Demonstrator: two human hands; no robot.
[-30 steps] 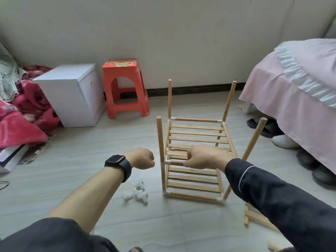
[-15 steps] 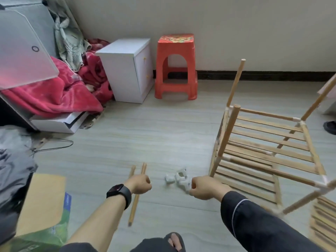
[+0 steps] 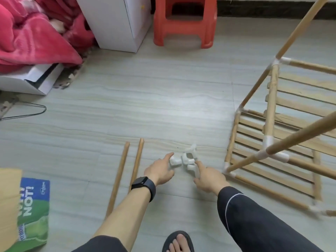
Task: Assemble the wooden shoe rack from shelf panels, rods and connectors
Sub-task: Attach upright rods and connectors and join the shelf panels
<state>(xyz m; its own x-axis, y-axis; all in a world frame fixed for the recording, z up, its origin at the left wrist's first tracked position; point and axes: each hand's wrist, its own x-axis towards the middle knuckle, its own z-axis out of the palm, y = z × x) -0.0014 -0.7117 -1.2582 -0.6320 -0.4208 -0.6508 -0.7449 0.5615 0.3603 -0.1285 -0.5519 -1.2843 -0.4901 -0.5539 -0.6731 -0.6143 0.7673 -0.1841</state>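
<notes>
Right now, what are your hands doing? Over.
Left hand, right hand: both touching small white plastic connectors. Half-built wooden slatted rack stands right. Two loose wooden rods left, nothing blocking.

We see white connectors [image 3: 185, 159] heaped on the floor [image 3: 145, 106], lower centre; two loose rods [image 3: 118, 177] lie parallel left of them; the half-built rack [image 3: 272, 142] sits at right.
</notes>
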